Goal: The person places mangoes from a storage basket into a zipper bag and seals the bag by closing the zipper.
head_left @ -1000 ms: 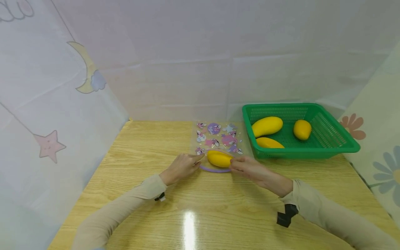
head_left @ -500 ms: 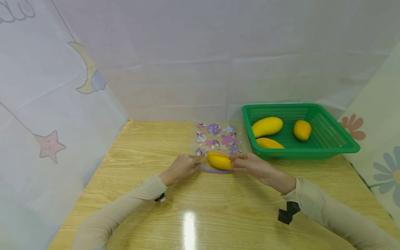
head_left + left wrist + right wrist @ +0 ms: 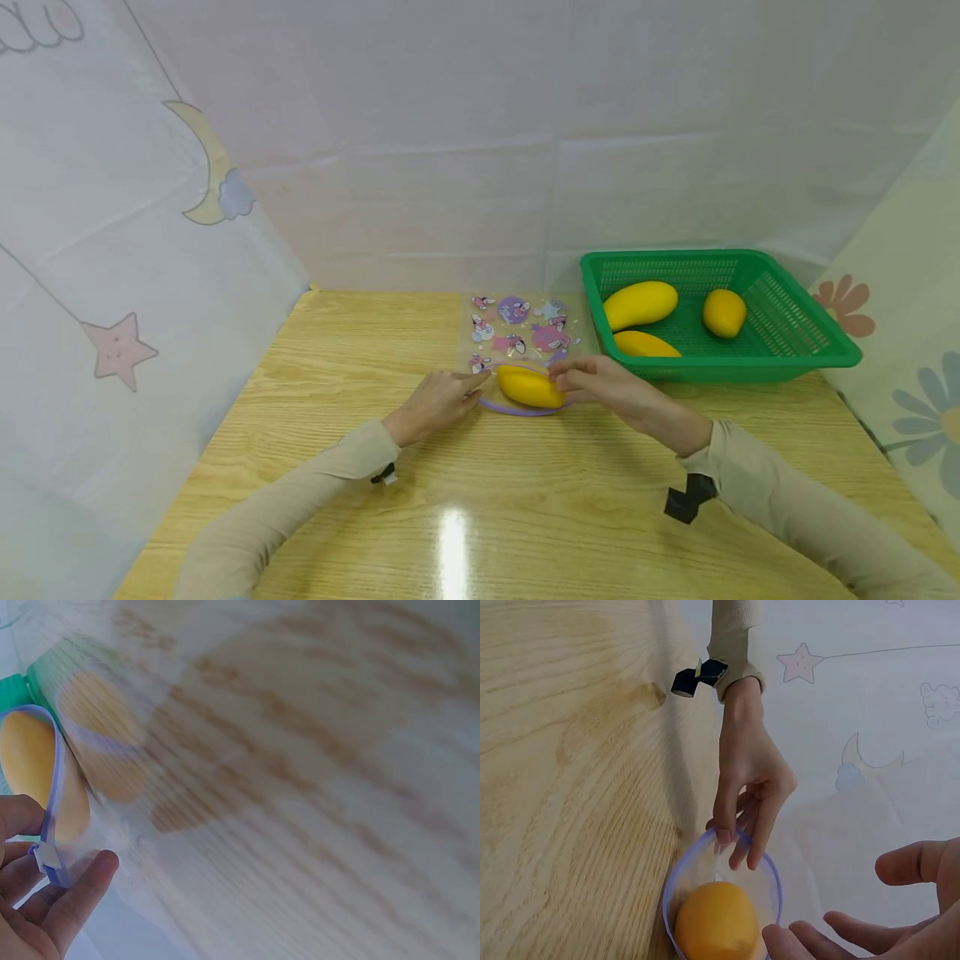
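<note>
A clear zip bag with pink and purple cartoon prints lies flat on the table. Its purple-edged mouth stands open toward me. A yellow mango lies within that mouth, seen end-on as a rounded mango in the right wrist view. My left hand pinches the purple edge at the left corner, by the white slider. At the mango's right end is my right hand. Its thumb and fingers are spread apart in the right wrist view, with nothing between them; whether the fingertips touch the bag's edge is unclear.
A green plastic basket stands right of the bag at the back of the wooden table. Inside are a large yellow mango, a partly hidden one and a rounder orange-yellow one. Patterned cloth hangs behind.
The right hand has loosened from the mango's right end and risen slightly, its fingers spreading. The mango's near end has shifted a little toward me. The left hand keeps its pinch.
</note>
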Demonstrator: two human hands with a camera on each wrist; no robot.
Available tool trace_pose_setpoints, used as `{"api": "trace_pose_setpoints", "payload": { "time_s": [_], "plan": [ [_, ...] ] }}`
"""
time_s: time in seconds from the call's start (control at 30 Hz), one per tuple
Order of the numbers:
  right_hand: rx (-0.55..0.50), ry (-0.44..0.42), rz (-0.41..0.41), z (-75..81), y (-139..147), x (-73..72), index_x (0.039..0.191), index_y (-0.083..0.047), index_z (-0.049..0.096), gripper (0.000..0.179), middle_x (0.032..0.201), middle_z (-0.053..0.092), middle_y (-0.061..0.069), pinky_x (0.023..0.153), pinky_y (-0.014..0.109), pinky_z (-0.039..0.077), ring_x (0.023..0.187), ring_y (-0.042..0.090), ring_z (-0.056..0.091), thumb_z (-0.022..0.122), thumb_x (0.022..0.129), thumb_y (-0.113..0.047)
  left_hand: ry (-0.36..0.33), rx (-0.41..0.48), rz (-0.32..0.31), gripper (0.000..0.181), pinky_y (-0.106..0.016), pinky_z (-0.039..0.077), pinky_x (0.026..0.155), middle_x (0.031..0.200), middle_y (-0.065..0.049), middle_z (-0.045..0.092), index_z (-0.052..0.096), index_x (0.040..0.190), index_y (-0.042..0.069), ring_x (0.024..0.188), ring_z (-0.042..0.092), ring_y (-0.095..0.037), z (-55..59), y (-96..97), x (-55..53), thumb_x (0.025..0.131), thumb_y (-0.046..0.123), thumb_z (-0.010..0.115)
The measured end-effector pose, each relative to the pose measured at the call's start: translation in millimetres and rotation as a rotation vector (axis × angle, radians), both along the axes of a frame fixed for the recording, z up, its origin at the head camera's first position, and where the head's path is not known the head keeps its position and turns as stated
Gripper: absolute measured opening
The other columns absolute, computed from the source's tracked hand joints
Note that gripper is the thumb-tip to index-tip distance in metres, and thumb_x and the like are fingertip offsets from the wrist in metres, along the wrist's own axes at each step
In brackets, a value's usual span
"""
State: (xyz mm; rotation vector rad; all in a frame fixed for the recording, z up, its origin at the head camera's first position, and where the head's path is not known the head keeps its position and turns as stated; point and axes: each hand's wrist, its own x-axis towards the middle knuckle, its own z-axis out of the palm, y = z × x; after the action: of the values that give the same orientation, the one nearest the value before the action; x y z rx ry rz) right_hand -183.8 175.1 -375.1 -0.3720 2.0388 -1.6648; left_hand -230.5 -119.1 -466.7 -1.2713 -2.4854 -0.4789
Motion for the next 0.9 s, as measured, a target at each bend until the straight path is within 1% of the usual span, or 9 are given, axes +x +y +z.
{"api": "trace_pose_setpoints", "payload": {
  "time_s": [0.2, 0.5, 0.67, 0.77, 0.9],
  "plan": [
    [0.034, 0.043, 0.012, -0.5, 2, -3.9, 0.138, 0.017, 0.042, 0.049, 0.138, 0.047, 0.034, 0.105, 0.058, 0.037, 0.127, 0.048, 0.045, 0.044, 0.107, -0.022, 0.002, 0.003, -0.004, 0.035, -0.011, 0.026, 0.039, 0.068, -0.002, 0.067, 0.066, 0.124, -0.002, 0.042, 0.025, 0.001, -0.9, -0.8, -0.5, 0.09, 0.004, 0.071],
    [0.072, 0.055, -0.031, 2.5, 5, -9.0, 0.134, 0.013, 0.049, 0.05, 0.134, 0.053, 0.029, 0.104, 0.058, 0.038, 0.125, 0.047, 0.048, 0.045, 0.107, -0.028, 0.045, -0.003, 0.002, 0.037, -0.012, 0.025, 0.039, 0.07, -0.003, 0.069, 0.067, 0.124, 0.0, 0.043, 0.026, 0.001, -0.6, 0.8, -0.8, 0.088, 0.005, 0.073],
    [0.085, 0.079, -0.017, 2.7, 8, -11.3, 0.137, 0.01, 0.05, 0.047, 0.136, 0.053, 0.028, 0.103, 0.057, 0.041, 0.125, 0.046, 0.049, 0.046, 0.107, -0.026, 0.039, 0.002, -0.002, 0.036, -0.012, 0.025, 0.039, 0.071, -0.004, 0.069, 0.067, 0.123, -0.001, 0.042, 0.026, 0.001, -0.5, 1.0, -0.2, 0.088, 0.005, 0.073],
    [0.086, 0.073, -0.016, 4.6, 10, -12.6, 0.138, 0.008, 0.051, 0.048, 0.137, 0.052, 0.028, 0.103, 0.056, 0.041, 0.125, 0.045, 0.05, 0.047, 0.106, -0.027, 0.025, 0.002, 0.001, 0.036, -0.011, 0.025, 0.039, 0.072, -0.004, 0.07, 0.067, 0.123, -0.001, 0.043, 0.026, 0.001, -0.9, 0.9, -0.2, 0.088, 0.005, 0.072],
    [0.093, 0.068, -0.031, 8.3, 11, -13.8, 0.138, 0.008, 0.05, 0.05, 0.138, 0.051, 0.028, 0.103, 0.055, 0.041, 0.123, 0.045, 0.052, 0.048, 0.105, -0.029, 0.015, -0.002, 0.011, 0.035, -0.011, 0.025, 0.039, 0.073, -0.004, 0.07, 0.068, 0.124, 0.0, 0.042, 0.025, 0.001, -1.3, 0.9, -0.8, 0.089, 0.005, 0.072]
  ]
}}
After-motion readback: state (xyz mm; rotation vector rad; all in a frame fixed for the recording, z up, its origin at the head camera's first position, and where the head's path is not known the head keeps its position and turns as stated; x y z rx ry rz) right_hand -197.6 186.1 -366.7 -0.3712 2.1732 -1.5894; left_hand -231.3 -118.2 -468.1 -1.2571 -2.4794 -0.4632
